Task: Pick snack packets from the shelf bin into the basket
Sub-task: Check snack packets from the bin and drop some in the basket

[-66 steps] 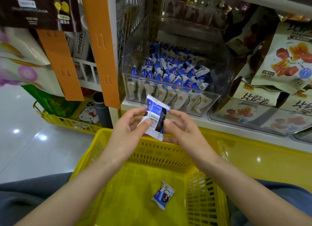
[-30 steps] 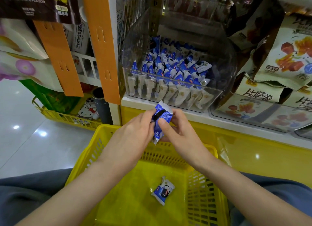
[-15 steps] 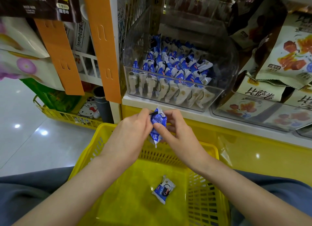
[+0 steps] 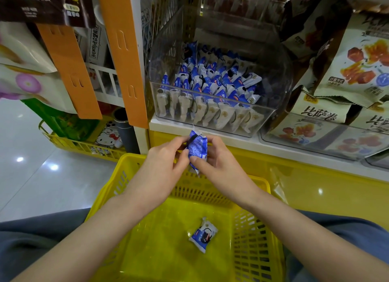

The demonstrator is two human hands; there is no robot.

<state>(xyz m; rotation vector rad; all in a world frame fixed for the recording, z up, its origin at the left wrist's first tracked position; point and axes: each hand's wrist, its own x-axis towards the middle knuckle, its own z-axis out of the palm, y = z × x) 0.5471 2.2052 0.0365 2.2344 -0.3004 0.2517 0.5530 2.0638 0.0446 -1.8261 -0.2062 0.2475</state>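
At frame centre I see my left hand (image 4: pixel 163 163) and right hand (image 4: pixel 219 161) pinching one blue snack packet (image 4: pixel 197 150) between fingertips, above the yellow basket's (image 4: pixel 259 239) far rim. A second packet (image 4: pixel 203 235) lies on the basket floor. The clear shelf bin (image 4: pixel 271 88) sits above, full of packets.

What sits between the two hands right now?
In the head view, a blue snack packet, pinched by left hand and right hand above the yellow basket.
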